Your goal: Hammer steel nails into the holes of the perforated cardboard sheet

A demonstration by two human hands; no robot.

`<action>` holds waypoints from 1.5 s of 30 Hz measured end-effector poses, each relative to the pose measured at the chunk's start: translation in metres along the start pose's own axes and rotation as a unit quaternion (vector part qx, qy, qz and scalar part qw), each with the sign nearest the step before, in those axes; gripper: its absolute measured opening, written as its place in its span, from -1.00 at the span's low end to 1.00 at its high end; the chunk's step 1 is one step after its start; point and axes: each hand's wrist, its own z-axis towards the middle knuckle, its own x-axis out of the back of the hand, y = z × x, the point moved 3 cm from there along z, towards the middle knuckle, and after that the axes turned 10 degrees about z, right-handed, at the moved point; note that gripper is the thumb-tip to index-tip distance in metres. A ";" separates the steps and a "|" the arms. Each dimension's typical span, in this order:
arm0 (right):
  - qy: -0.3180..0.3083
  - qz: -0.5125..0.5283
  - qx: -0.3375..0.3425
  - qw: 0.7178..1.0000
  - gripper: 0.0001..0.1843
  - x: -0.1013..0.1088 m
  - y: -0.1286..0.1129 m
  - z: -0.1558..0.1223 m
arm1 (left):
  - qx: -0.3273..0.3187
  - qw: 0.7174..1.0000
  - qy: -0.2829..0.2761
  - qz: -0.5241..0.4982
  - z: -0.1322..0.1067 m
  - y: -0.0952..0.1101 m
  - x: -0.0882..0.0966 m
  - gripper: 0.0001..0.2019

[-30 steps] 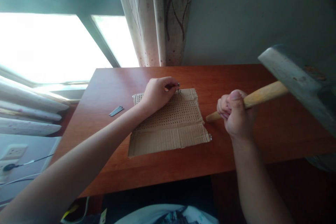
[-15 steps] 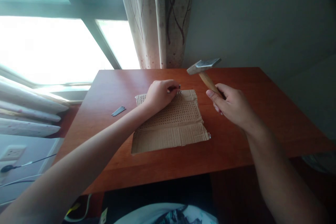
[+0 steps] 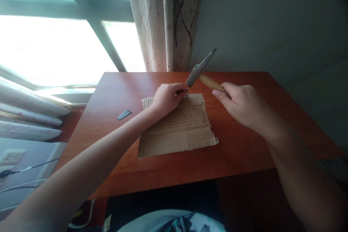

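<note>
My right hand (image 3: 239,101) grips the wooden handle of a hammer (image 3: 194,74), its metal head tilted and held just above my left fingertips. At the far edge of a piece of cardboard (image 3: 176,141), my left hand (image 3: 170,96) pinches a nail (image 3: 187,90) that stands upright; its lower end is hard to make out. Rows of small holes cover the upper part of the cardboard, and my left hand and forearm hide some of them. Left of the cardboard lies a small bunch of nails (image 3: 124,115).
The reddish wooden table (image 3: 239,148) holds the cardboard and nails. A patterned curtain (image 3: 165,25) hangs behind it beside a bright window (image 3: 49,50). On the lower left, a wall socket (image 3: 12,156) has cables running from it.
The hammer has swung left and down, its head turning so the lower end comes close to the nail in my left fingers. My left hand keeps its place on the cardboard.
</note>
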 end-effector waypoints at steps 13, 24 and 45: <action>-0.035 -0.119 -0.002 0.992 -0.56 -0.003 -0.007 0.000 | 0.002 1.000 -0.008 0.013 0.000 0.000 0.000 -0.85; -0.120 -0.252 -0.046 0.959 -0.65 -0.006 -0.011 -0.002 | 0.001 0.997 -0.060 0.044 0.002 0.004 0.005 -0.84; -0.101 -0.236 -0.038 0.966 -0.64 0.003 -0.022 0.006 | -0.108 0.955 -0.103 0.255 -0.056 0.030 0.021 -0.54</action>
